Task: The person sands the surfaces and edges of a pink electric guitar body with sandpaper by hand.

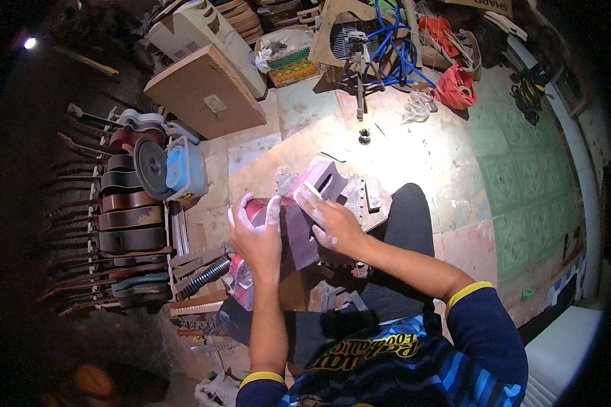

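Note:
A dusty reddish-purple guitar body (297,234) lies tilted across my lap, its far end boxy with a dark slot in it. My left hand (256,234) grips its left edge, thumb and fingers bent around a red part. Pressed together on the far part are the fingers of my right hand (327,220), with the thumb held lower. A pale edge shows at those fingertips, too small to name. White dust coats the fingers of both hands. Just right of the guitar body, a small whitish block (373,195) rests on a board.
Several guitars (132,220) stand in a rack at left, beside a blue bucket (187,168) and a grey round lid (150,167). Ahead are a leaning board (205,93), a small stand (360,81), blue hose (404,61) and a red bag (455,87). A coiled spring-like tube (204,277) lies near my left knee.

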A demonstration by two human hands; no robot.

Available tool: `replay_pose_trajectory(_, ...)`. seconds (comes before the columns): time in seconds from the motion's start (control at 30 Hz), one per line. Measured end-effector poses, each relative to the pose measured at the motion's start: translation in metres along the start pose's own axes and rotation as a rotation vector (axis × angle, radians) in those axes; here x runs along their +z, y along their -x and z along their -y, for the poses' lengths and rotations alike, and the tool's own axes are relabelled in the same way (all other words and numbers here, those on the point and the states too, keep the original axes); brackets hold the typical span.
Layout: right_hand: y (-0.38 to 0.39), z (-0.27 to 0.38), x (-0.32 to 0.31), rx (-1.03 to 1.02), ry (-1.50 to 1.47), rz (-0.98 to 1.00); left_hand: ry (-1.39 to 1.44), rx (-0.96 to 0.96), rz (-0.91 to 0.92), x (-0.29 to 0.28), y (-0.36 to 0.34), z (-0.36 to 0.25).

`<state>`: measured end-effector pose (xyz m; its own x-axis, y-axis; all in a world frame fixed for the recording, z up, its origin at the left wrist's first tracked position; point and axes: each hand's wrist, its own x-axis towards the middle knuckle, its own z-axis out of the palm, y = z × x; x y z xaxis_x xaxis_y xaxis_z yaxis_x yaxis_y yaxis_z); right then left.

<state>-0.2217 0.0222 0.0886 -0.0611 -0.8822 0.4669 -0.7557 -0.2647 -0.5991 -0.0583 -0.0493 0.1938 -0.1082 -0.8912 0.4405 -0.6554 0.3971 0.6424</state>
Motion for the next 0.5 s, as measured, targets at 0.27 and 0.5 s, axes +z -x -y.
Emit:
replay_pose_trajectory(0.27, 0.006, 0.012, -0.026, 0.031, 0.011, -0.026, 0.009, 0.042, 0.033, -0.003, 0.021, -0.015)
replay_pose_trajectory(0.5, 0.023, -0.013, -0.048, 0.237, 0.097, 0.083, 0.044, 0.035, 0.145, -0.007, 0.056, -0.032)
